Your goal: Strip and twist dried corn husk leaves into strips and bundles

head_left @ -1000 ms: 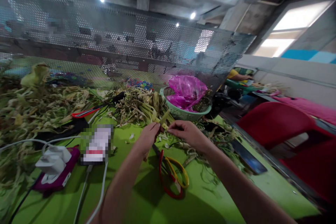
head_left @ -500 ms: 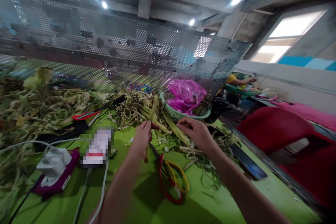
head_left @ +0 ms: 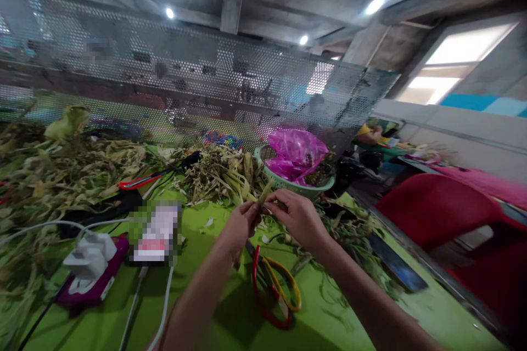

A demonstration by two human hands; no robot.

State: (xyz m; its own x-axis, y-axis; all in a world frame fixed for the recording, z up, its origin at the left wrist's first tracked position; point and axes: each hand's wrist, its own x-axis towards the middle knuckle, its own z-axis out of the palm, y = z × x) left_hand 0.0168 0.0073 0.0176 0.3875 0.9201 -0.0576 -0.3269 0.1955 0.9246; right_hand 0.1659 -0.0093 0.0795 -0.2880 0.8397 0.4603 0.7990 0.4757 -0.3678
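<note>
Over a green tabletop [head_left: 329, 321], a pale green strip [head_left: 265, 192] is gripped by the left hand [head_left: 245, 222], its fingers closed around the lower part, with the free end pointed up and away. Bent fingertips of the right hand [head_left: 294, 211] are set against the strip from the other side, though whether it is pinched there cannot be told. A dry end [head_left: 237, 259] is seen below the left hand; whether it belongs to the strip is hidden by the fingers.

Fine working of the strip by both hands is judged to be the step in hand. For the next move, a steady hold by the left hand and a light, sure pinch by the right would be called for, since so thin a piece could be torn by a hard pull.

Just below the hands, scissors [head_left: 275, 290] are laid, held by neither. Beyond the hands, stalks [head_left: 226, 167] are heaped beside a green basin [head_left: 307, 191], in which a pink bag [head_left: 297, 156] is set. To the left of the hands, a phone [head_left: 156, 233] is placed, its screen blurred.
</note>
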